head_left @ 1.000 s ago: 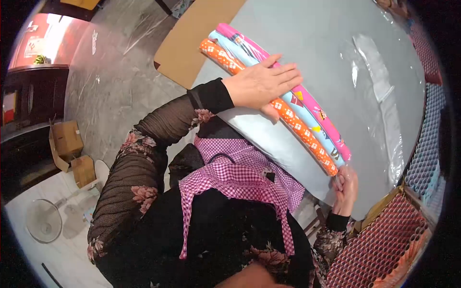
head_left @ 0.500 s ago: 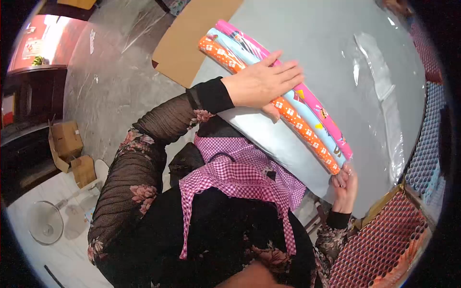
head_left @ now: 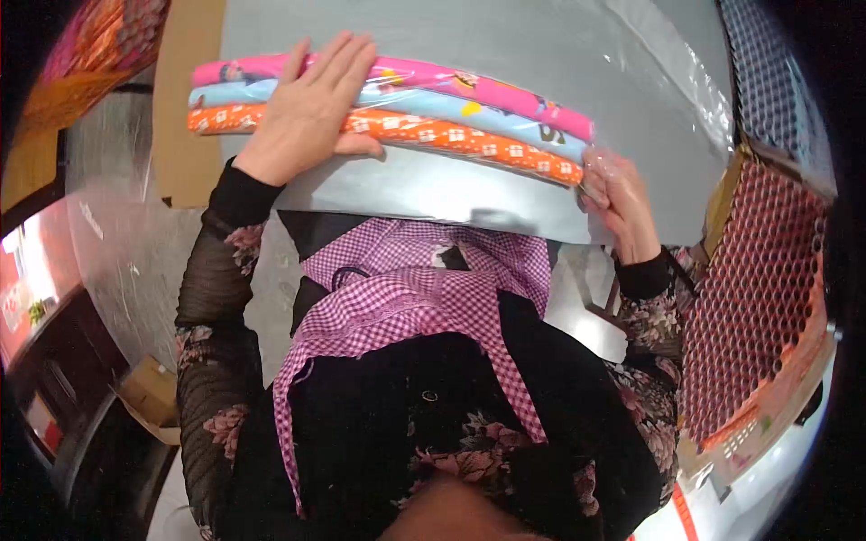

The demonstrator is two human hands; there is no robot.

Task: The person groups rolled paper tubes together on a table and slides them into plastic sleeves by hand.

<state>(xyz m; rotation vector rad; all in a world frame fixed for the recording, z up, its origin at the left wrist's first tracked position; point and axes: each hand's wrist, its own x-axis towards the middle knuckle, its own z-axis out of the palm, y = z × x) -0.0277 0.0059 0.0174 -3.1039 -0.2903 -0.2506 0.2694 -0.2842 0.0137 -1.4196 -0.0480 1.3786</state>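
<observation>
Three patterned rolls, seemingly wrapping paper, lie side by side across the table in shiny clear plastic. The pink roll [head_left: 505, 94] is at the back, the light blue roll [head_left: 419, 101] in the middle and the orange roll [head_left: 451, 137] with white gift-like prints in front. My left hand [head_left: 307, 122] lies flat over all three, left of their middle, fingers stretched out. At the right end, the fingers of my right hand [head_left: 621, 194] are closed on the loose end of the clear plastic sleeve [head_left: 600, 167], partly hidden by them.
Grey sheeting [head_left: 424, 27] covers the table, with brown cardboard [head_left: 185, 99] at its left edge. More clear plastic [head_left: 681, 63] lies at the back right. Large stacks of packed rolls stand at right, red [head_left: 758, 298] and blue [head_left: 771, 99]. A cardboard box [head_left: 152, 392] sits lower left.
The view has turned, so the rolls now lie nearly level instead of slanting. My left hand still rests flat on them, and my right hand stays at their right end.
</observation>
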